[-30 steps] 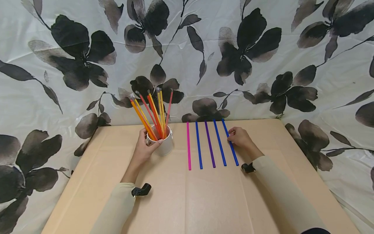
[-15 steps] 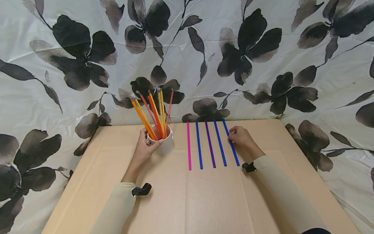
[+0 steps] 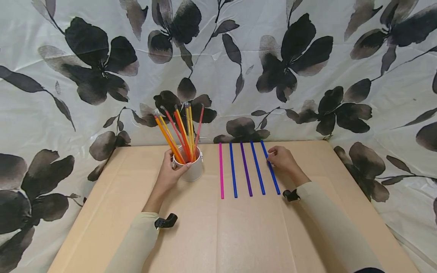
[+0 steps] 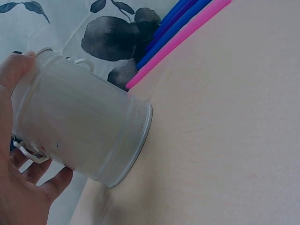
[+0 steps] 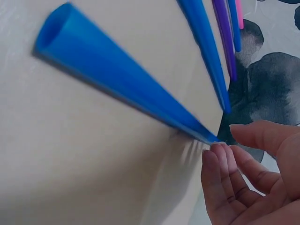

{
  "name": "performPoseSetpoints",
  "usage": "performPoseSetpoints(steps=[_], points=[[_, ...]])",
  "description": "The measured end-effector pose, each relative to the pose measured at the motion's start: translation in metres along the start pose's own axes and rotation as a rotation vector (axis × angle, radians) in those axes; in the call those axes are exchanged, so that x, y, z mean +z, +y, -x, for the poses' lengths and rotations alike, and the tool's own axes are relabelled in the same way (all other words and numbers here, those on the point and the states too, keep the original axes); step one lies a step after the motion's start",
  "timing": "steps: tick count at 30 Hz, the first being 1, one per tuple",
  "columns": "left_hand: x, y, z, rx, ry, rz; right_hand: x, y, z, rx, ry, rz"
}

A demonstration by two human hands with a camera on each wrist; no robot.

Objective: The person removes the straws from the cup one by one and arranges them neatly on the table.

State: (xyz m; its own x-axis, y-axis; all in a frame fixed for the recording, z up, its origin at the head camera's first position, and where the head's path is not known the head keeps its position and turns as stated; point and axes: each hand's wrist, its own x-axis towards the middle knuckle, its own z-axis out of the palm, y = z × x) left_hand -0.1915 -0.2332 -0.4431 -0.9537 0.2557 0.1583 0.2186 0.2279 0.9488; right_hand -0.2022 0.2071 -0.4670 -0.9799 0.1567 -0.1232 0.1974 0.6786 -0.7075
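My left hand (image 3: 172,168) grips a small white metal bucket (image 3: 193,172) by its side, thumb near the rim. Orange, yellow and red straws (image 3: 184,132) stand in it, leaning several ways. In the left wrist view the bucket (image 4: 84,117) shows its small loop handles, with fingers (image 4: 58,185) spread around the wall. To the right, a row of straws lies on the table: a pink one (image 3: 221,170), a purple one (image 3: 246,168) and blue ones. At the rightmost blue straw (image 5: 112,70) my right hand (image 3: 282,161) has its fingertips right beside the far part, thumb apart.
A light tan table (image 3: 218,235) lies under everything, its far edge close behind the straws. Behind it hangs a white cloth (image 3: 218,72) with dark flowers. Black straps circle both wrists over pale sleeves (image 3: 133,242).
Both hands stay where they were, at the bucket and at the rightmost blue straw. The view shifts very slightly.
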Motion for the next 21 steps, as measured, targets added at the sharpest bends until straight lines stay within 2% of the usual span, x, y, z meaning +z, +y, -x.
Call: performPoseSetpoints(steps=[4,12,21], points=[[0.000,0.000,0.001,-0.009,0.002,0.004,0.001,-0.007,-0.001,-0.041,0.028,0.016],[0.000,0.001,0.001,-0.010,0.004,0.008,0.005,-0.030,-0.002,-0.178,0.083,0.015],[0.000,0.001,0.002,0.002,0.005,0.005,0.015,-0.055,-0.002,-0.229,0.100,-0.012]])
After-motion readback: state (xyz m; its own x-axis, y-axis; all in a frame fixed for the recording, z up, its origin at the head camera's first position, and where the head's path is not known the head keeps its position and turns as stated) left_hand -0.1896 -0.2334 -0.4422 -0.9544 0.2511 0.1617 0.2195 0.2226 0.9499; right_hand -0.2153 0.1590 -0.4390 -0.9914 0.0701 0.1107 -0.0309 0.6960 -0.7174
